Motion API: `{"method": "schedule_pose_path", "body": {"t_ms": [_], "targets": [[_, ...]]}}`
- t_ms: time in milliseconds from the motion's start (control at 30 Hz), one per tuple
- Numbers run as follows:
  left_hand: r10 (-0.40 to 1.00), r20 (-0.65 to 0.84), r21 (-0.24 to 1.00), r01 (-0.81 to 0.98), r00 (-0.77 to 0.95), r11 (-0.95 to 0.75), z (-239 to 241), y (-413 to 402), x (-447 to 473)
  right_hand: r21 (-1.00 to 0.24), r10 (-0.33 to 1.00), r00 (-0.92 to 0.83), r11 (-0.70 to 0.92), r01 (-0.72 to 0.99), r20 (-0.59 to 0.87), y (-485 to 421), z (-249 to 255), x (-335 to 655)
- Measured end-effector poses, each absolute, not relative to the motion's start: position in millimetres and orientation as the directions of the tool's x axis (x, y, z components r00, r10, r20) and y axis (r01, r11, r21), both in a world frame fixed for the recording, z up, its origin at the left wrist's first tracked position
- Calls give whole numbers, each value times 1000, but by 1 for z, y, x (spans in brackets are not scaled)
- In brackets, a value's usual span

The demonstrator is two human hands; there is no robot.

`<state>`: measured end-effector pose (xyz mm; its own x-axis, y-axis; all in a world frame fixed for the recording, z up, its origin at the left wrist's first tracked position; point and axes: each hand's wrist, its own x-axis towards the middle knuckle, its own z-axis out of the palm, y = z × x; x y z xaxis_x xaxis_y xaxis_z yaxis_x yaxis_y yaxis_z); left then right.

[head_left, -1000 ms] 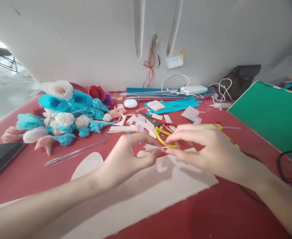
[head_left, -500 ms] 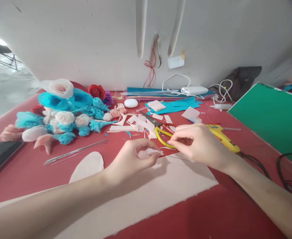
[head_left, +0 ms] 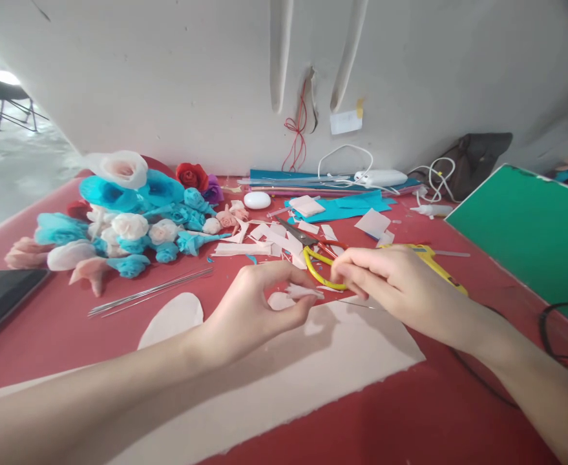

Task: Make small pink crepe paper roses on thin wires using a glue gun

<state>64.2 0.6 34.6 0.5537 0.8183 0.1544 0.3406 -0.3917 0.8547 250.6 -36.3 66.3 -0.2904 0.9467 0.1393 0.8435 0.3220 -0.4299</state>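
Observation:
My left hand [head_left: 259, 303] is above the pale pink paper sheet [head_left: 284, 374], its thumb and forefinger apart in a curve. Through that gap show small pale paper scraps [head_left: 305, 292], and I see nothing gripped there. My right hand [head_left: 390, 284] has its fingertips pressed together beside the yellow-handled scissors [head_left: 325, 283]; anything between them is hidden. A thin dark wire [head_left: 356, 304] shows just below those fingertips, over the sheet's upper edge. Left of my left hand lies a rounded pale paper piece [head_left: 172, 318].
Crepe-paper flowers [head_left: 128, 226] are heaped at the left, with metal wires [head_left: 150, 292] in front. Paper offcuts [head_left: 278, 239] and blue paper [head_left: 346, 206] lie behind the scissors. A yellow glue gun [head_left: 439, 265] rests by my right hand. A green board [head_left: 526, 239] leans at the right.
My left thumb and forefinger have parted more widely. My right hand has shifted slightly right and its fingers have curled downward. The whole view has moved a little.

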Motion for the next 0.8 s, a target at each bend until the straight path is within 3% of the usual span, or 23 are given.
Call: {"method": "schedule_pose_path", "body": {"t_ms": [167,367,567,800], "targets": [[779,249,822,299,576,-484,37,-1,63,-355,905,-397,424,833,151,-34,64,255],[779,277,814,294,563,-501,36,0,62,-463,858,-484,505,728,175,-33,63,254],[791,252,839,281,558,-466,36,2,61,-597,903,-427,365,714,41,-37,63,247],[806,237,829,321,542,-459,38,1,63,-639,910,-410,356,682,69,-32,55,242]]}}
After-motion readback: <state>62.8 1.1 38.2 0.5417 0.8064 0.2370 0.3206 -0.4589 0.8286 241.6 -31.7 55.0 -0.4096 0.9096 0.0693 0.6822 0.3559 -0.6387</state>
